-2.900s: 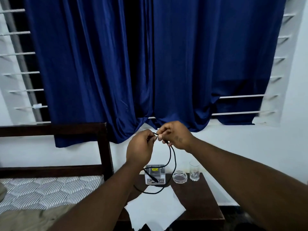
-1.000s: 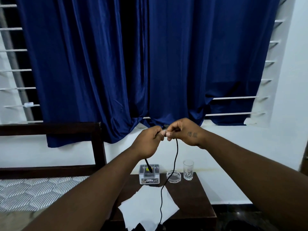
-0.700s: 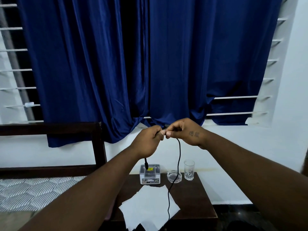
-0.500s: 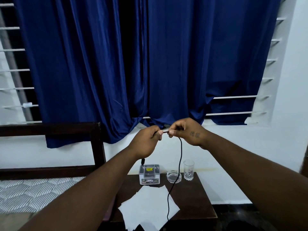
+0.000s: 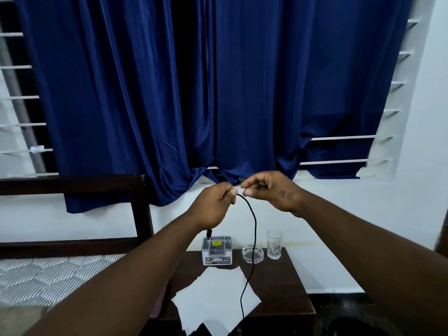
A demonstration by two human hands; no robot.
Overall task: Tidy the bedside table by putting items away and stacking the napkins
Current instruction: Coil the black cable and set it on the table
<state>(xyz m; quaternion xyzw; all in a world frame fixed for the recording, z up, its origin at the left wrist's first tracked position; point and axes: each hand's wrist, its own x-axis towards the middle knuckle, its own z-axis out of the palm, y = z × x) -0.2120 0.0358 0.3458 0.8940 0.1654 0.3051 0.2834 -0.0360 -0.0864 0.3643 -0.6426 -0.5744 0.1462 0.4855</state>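
- Cable (image 5: 253, 229), black: I see it held up above the table (image 5: 286, 287), with a long strand hanging from the hands, passing in front of the ashtray and across the napkins toward the table's front edge.
- Bed (image 5: 48, 277): sits at the far left, with a dark wooden frame and a striped mattress cover, beside the table.
- Left hand (image 5: 213, 207): closed around the cable; a black plug end (image 5: 209, 232) sticks out below the fist, just above the box.
- Box (image 5: 217, 249), small and clear with a yellow label: stands at the back left of the table.
- Napkins (image 5: 215, 301), white: lie spread and overlapping at the front of the table, not squared into a stack.
- Right hand (image 5: 269, 190): fingers curled, thumb and forefinger pinched together next to the left hand. I cannot tell whether they touch the cable.
- Ashtray (image 5: 252, 254), clear glass: stands right of the box at the back.
- Drinking glass (image 5: 274, 243): stands upright just right of the ashtray.
- Curtain (image 5: 218, 93), dark blue: covers the window behind.
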